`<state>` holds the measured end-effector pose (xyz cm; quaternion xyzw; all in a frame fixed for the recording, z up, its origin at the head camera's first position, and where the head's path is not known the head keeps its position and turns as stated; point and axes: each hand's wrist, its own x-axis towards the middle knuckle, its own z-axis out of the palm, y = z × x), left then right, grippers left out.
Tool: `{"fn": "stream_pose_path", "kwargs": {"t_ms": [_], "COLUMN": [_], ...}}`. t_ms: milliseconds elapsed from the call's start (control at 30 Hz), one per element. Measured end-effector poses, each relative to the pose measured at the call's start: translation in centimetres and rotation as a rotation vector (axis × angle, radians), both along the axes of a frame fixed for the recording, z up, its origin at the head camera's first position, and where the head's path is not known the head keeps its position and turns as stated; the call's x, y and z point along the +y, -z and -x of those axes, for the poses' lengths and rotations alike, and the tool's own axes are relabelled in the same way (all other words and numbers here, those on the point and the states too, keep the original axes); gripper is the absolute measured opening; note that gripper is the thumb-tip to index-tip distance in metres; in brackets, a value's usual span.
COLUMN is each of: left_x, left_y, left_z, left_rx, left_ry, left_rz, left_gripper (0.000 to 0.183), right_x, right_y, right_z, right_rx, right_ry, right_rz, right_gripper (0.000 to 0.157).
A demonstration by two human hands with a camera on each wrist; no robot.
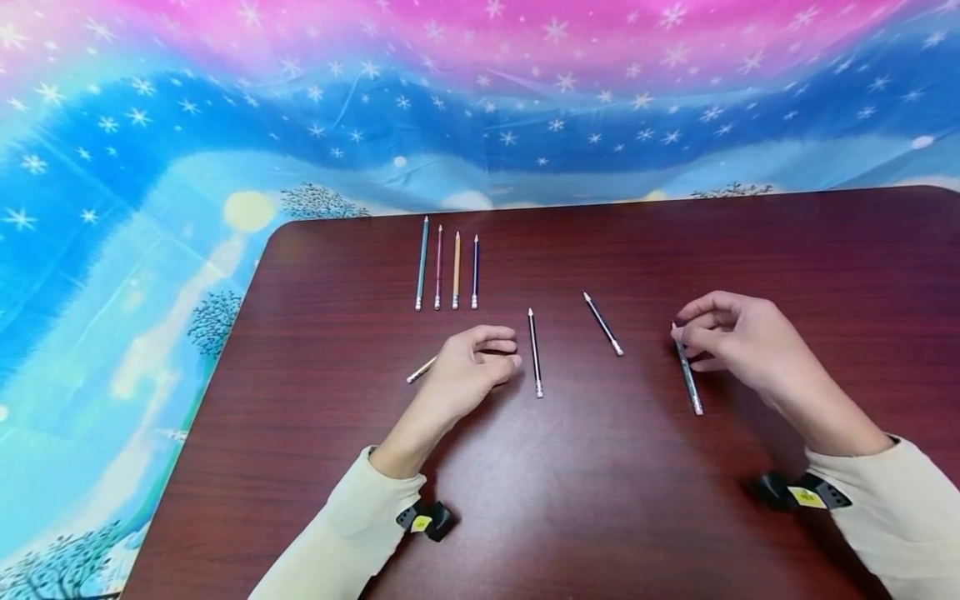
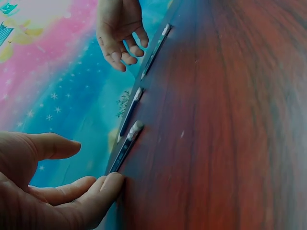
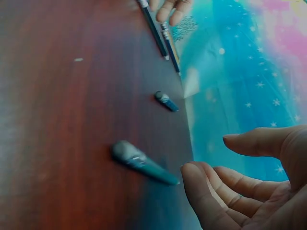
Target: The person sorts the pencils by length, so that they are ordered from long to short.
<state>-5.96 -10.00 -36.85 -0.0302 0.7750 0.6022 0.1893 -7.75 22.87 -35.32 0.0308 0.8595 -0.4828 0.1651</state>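
the table looks like dark red wood grain, smooth with a soft sheen — behind it, at twelve o'clock, a glossy plastic-looking sheet. the pencils look lacquered; cream cloth sleeves.

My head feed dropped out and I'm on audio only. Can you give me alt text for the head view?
Two hands rest on a dark red table: the right hand touches the tip of a grey pencil, the left hand covers a pale pencil. Two dark pencils lie between them, and four coloured pencils lie in a row beyond.
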Motion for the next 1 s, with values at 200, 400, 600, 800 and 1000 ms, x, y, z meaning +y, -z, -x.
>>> {"fn": "stream_pose_path", "kwargs": {"t_ms": [200,400,600,800,1000], "left_x": [1.0,1.9,2.8,3.6,3.9], "left_y": [0.6,0.9,0.5,0.3,0.2], "left_z": [0.6,1.3,1.9,2.4,2.7], "left_rx": [0.032,0.063,0.092,0.147,0.175], "left_ry": [0.027,0.018,0.038,0.076,0.099], "left_rz": [0.048,0.160,0.343,0.478,0.511], "left_gripper": [0.048,0.039,0.036,0.038,0.037], "right_x": [0.4,0.6,0.6,0.5,0.2], "right_y": [0.9,1.3,1.8,2.2,2.1], "right_z": [-0.9,-1.2,-1.5,-1.5,-1.5], "right_rx": [0.003,-0.013,-0.022,0.008,0.085], "right_ry": [0.005,-0.004,-0.019,-0.025,-0.061], "right_rz": [-0.013,-0.043,-0.075,-0.106,-0.250], "right_gripper": [0.038,0.040,0.042,0.041,0.037]}}
